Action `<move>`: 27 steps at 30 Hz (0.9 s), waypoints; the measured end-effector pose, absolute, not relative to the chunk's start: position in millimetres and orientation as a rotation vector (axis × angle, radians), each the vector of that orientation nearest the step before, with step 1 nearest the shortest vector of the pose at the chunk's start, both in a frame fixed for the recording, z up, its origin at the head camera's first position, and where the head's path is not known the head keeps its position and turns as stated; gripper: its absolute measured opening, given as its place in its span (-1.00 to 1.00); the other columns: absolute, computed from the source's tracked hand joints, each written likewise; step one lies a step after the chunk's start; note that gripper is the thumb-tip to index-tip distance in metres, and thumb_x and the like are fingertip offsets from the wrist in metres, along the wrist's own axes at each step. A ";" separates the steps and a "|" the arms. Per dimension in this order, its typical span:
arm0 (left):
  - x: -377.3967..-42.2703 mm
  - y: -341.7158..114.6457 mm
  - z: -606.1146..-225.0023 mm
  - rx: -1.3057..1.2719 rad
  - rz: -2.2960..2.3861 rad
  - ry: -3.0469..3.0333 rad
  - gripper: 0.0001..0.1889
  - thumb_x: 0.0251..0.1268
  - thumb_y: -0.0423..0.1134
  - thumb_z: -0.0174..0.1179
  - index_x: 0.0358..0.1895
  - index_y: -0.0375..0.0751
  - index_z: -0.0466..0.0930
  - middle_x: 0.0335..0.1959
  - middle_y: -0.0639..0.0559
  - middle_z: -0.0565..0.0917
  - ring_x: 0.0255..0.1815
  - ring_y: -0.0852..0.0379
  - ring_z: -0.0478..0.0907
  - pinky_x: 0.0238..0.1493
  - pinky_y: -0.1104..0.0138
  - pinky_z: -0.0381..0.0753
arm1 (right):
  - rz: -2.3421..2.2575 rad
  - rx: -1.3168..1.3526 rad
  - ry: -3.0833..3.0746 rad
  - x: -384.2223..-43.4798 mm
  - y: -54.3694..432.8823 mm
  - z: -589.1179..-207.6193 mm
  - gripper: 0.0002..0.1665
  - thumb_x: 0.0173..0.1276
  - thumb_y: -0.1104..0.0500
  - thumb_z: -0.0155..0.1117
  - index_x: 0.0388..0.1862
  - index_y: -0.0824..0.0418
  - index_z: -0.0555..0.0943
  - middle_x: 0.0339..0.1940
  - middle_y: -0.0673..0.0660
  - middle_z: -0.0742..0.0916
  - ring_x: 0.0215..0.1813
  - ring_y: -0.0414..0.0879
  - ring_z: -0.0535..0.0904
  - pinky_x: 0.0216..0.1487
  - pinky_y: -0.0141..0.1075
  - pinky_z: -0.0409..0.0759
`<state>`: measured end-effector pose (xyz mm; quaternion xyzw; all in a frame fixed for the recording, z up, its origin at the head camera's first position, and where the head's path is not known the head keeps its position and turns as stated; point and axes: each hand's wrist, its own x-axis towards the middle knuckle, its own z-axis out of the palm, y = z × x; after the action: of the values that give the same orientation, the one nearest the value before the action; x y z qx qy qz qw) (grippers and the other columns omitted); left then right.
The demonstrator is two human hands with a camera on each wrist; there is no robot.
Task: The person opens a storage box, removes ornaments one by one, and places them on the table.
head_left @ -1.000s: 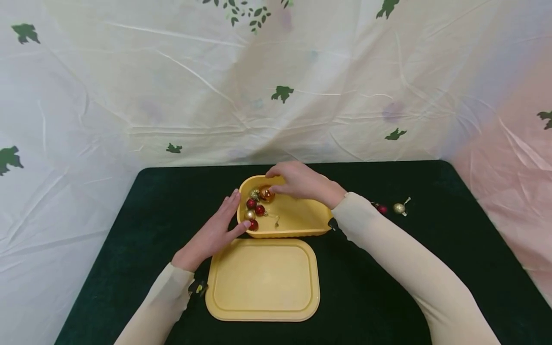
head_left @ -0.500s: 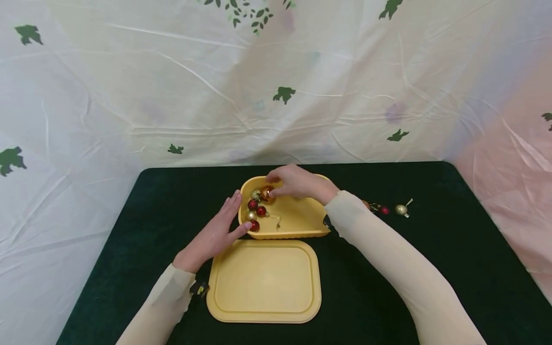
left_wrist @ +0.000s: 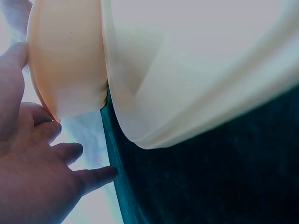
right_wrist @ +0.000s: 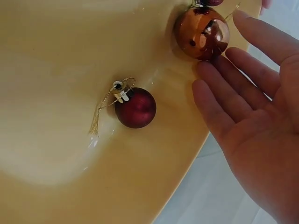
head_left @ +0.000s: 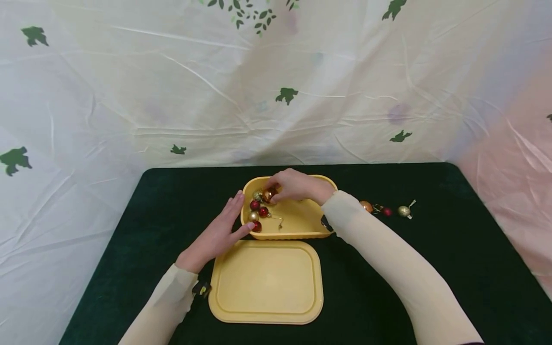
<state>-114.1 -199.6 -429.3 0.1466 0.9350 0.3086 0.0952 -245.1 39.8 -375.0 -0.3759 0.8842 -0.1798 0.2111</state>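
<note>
A yellow plastic box [head_left: 297, 223] holds several small red and gold Christmas baubles [head_left: 263, 212] along its left side. My left hand [head_left: 217, 232] rests against the box's left end, fingers extended along the wall and thumb at the front corner. Inside, my right hand [head_left: 297, 186] is at a shiny copper bauble [right_wrist: 201, 32]. Its fingers are spread and fairly straight, with fingertips right at the bauble's side in the right wrist view. A dark red bauble [right_wrist: 135, 108] with a gold string lies apart on the box floor, hidden under the right hand in the head view.
The box's yellow lid [head_left: 266, 282] lies flat in front of it on the dark green table [head_left: 172, 201]. To the right are an orange bauble [head_left: 366, 206], a red bauble [head_left: 386, 212] and a gold bauble [head_left: 404, 211]. A pale printed cloth hangs behind.
My right hand has shifted slightly lower around the copper bauble, and the forearm has moved left, uncovering the orange bauble on the table. My left hand stays at the box's end.
</note>
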 end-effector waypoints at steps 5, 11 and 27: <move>-114.1 -198.5 -428.7 0.440 0.928 2.772 -0.04 0.54 0.21 0.11 0.72 -0.04 -0.25 0.74 -0.01 -0.19 0.71 -0.21 -0.23 0.59 -0.15 -0.02 | -0.448 -1.047 2.461 -245.6 37.7 -377.3 -0.46 0.45 0.05 0.43 0.36 0.16 0.62 0.20 0.08 0.71 0.12 -0.02 0.58 0.30 -0.18 0.53; -113.3 -198.5 -430.3 0.444 0.936 2.766 -0.04 0.53 0.25 0.09 0.72 -0.03 -0.24 0.74 0.01 -0.19 0.71 -0.18 -0.23 0.60 -0.11 -0.04 | -0.422 -1.079 2.420 -245.9 36.5 -385.9 -0.48 0.47 0.09 0.41 0.35 0.15 0.62 0.15 0.05 0.71 0.06 -0.08 0.57 0.27 -0.21 0.55; -112.9 -200.2 -429.4 0.435 0.923 2.762 -0.03 0.51 0.30 0.06 0.72 -0.01 -0.26 0.74 0.04 -0.21 0.72 -0.17 -0.24 0.60 -0.12 -0.04 | -0.399 -1.101 2.459 -247.1 36.7 -380.1 -0.44 0.41 0.06 0.46 0.35 0.18 0.62 0.13 0.06 0.71 0.04 -0.09 0.58 0.21 -0.23 0.58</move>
<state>-112.9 -200.2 -429.4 0.1469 0.9334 0.3121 0.0986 -247.1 36.7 -380.1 -0.3955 0.8831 -0.1435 0.2076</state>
